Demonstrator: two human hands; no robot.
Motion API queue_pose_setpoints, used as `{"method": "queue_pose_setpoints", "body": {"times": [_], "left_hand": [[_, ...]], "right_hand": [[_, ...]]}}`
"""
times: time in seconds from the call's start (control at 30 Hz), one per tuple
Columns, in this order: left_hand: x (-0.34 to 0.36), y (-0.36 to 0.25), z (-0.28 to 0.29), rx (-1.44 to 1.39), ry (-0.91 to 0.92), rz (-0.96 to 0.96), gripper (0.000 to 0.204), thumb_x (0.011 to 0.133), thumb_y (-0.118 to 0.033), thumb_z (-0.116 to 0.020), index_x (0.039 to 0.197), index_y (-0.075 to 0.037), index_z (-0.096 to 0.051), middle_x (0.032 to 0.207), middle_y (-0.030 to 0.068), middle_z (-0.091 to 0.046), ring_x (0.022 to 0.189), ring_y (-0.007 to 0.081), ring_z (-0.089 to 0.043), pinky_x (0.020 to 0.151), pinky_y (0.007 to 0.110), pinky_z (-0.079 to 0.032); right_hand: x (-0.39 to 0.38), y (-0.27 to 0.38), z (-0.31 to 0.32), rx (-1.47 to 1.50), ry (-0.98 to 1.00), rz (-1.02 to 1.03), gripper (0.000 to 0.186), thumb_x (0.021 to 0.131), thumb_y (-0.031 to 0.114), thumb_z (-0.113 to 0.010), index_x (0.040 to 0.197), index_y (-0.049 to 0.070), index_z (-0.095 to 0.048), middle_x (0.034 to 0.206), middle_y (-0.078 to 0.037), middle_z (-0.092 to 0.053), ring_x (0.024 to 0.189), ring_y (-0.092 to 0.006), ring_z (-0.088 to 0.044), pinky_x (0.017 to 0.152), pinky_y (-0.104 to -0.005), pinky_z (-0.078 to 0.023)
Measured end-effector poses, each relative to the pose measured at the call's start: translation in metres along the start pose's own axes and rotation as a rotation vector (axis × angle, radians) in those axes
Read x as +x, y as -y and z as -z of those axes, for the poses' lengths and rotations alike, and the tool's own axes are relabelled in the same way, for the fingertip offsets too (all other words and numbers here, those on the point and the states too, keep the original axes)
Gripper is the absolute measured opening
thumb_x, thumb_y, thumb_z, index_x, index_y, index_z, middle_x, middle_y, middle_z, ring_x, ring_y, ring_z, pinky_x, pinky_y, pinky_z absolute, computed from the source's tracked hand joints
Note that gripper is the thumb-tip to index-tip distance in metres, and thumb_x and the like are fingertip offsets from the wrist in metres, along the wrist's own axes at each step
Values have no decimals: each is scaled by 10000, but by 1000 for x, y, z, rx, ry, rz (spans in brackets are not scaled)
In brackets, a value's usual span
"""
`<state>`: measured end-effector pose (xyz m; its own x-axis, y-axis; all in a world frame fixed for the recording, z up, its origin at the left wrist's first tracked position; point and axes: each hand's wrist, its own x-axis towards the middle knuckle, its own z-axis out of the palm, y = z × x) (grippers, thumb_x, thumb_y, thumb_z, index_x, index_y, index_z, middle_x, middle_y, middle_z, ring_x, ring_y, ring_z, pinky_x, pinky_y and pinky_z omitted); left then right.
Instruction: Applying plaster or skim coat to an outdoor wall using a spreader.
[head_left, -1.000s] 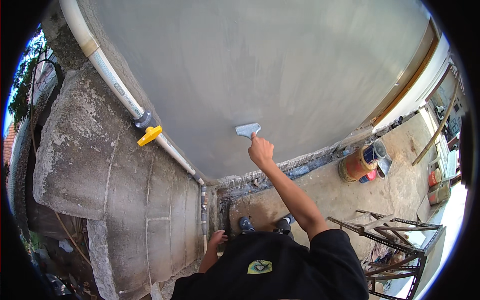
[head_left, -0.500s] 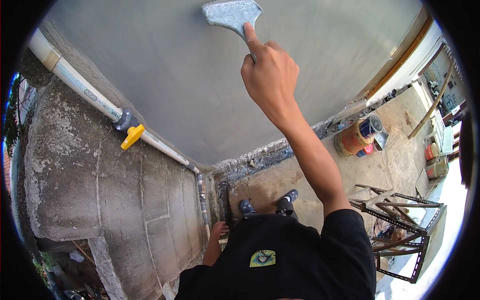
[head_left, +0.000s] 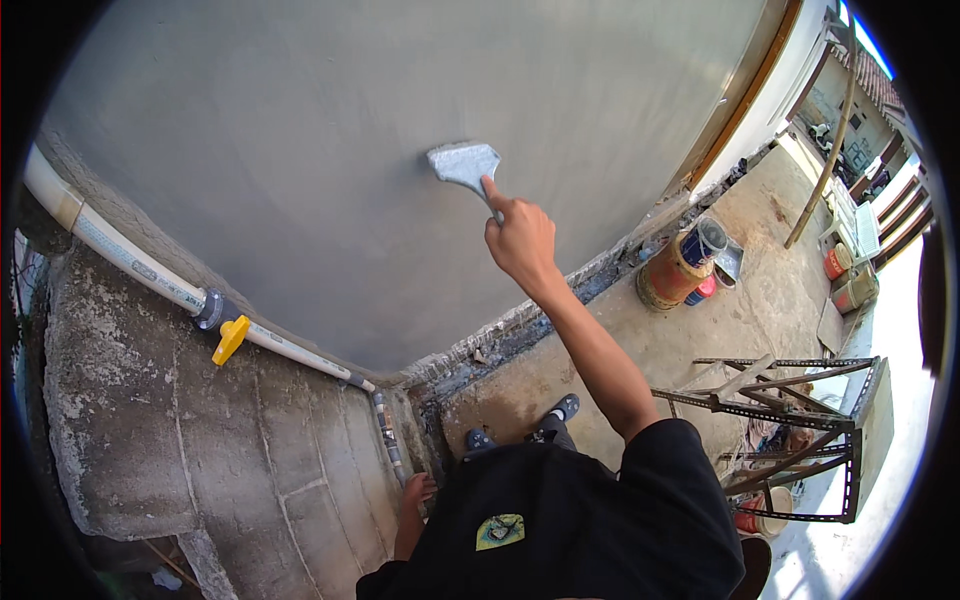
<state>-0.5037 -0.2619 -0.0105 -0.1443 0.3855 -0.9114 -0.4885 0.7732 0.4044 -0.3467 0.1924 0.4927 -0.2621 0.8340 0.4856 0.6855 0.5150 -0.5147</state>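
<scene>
My right hand (head_left: 522, 238) grips the handle of a pale grey, wide-headed scraper (head_left: 462, 162), index finger along its neck, with the head against the smooth grey plastered wall (head_left: 280, 180) in front of me. My left hand (head_left: 416, 490) is low by my side, fingers apart and holding nothing, close to the lower part of a patched vertical pipe (head_left: 388, 425). That pipe joins a white pipe (head_left: 140, 265) with a yellow valve handle (head_left: 232, 340) running along the wall's left edge.
A rough concrete block wall (head_left: 120, 410) is at left. On the concrete floor (head_left: 780, 240) at right stand a rusty drum (head_left: 665, 280) with buckets (head_left: 700, 240), a leaning bamboo pole (head_left: 820, 180), more containers (head_left: 850, 290) and a slotted metal frame (head_left: 780, 390). A wooden edge (head_left: 740, 100) borders the plaster.
The scraper first rose toward the top of the view, larger and nearer, then came back lower with my right hand. The view has turned, shifting the pipes and valve left and downward.
</scene>
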Motion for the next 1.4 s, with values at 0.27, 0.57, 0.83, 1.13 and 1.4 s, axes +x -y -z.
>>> {"method": "queue_pose_setpoints", "body": {"times": [0.27, 0.57, 0.83, 1.13, 1.4], "left_hand": [[-7, -19, -21, -31, -42, -80, 421, 863, -309, -481, 1202, -62, -453, 1055, 135, -610, 885, 280, -623, 807, 421, -437], [-13, -30, -47, 91, -30, -101, 417, 856, -313, -482, 1188, -63, -448, 1012, 158, -615, 842, 271, -622, 747, 416, -461], [2, -25, -45, -64, -10, -112, 421, 857, -318, -482, 1197, -77, -427, 998, 144, -624, 810, 252, -631, 697, 401, -474], [-31, 12, -44, 208, -80, -286, 391, 861, -312, -491, 1153, -51, -488, 936, 107, -634, 683, 171, -592, 562, 313, -462], [-5, 84, -10, -123, -31, 60, 402, 880, -300, -467, 1190, -43, -477, 943, 85, -631, 696, 165, -572, 599, 296, -455]], "right_hand": [[77, -1, 45, -59, -254, 75, 509, 692, 77, -510, 1190, 169, -567, 635, -151, -552, 563, -316, -549, 539, -412, -429], [-34, -81, -60, -226, 206, -34, 514, 710, 77, -490, 1209, 188, -546, 693, -153, -597, 606, -327, -598, 521, -434, -447], [21, -6, 11, -128, 96, 74, 472, 679, 45, -509, 1126, 159, -612, 658, -145, -584, 571, -333, -564, 506, -427, -422], [25, -31, -63, -256, -329, 250, 585, 718, 54, -541, 1282, 196, -475, 655, -76, -494, 415, -233, -479, 387, -367, -389], [-39, -52, -79, -236, 255, 36, 453, 729, 91, -547, 1177, 160, -566, 721, -147, -592, 602, -329, -596, 531, -436, -457]]}}
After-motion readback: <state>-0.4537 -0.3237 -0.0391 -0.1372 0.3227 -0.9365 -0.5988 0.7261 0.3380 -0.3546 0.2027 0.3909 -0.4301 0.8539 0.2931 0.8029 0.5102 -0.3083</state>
